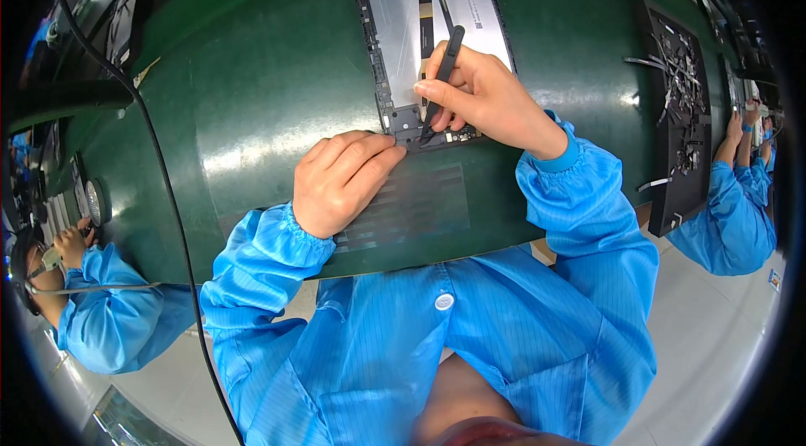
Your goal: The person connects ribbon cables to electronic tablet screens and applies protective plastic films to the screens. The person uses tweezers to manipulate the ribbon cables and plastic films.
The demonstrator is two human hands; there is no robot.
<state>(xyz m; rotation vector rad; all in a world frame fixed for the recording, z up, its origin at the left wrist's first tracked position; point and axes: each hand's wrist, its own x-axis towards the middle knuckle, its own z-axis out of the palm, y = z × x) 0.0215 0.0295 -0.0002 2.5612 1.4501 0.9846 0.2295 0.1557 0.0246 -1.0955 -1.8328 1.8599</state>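
An opened tablet (pixel 393 39) lies on the green bench in front of me, its bare inside facing up with silver panels and a black frame. My right hand (pixel 483 98) grips a slim black pointed tool (pixel 454 45) like a pen. The tool's lower end reaches down to the tablet's near edge, among small dark parts; its exact kind I cannot make out. My left hand (pixel 344 177) is bent at the tablet's near left corner, fingers close together and tips on the edge. Its thumb is mostly hidden.
A clear sheet with faint strips (pixel 420 209) lies on the green bench (pixel 252 110) before me. To the right stands a black tray (pixel 688 110) of loose small parts. A black cable (pixel 164 177) runs down at left. People in blue smocks work on both sides.
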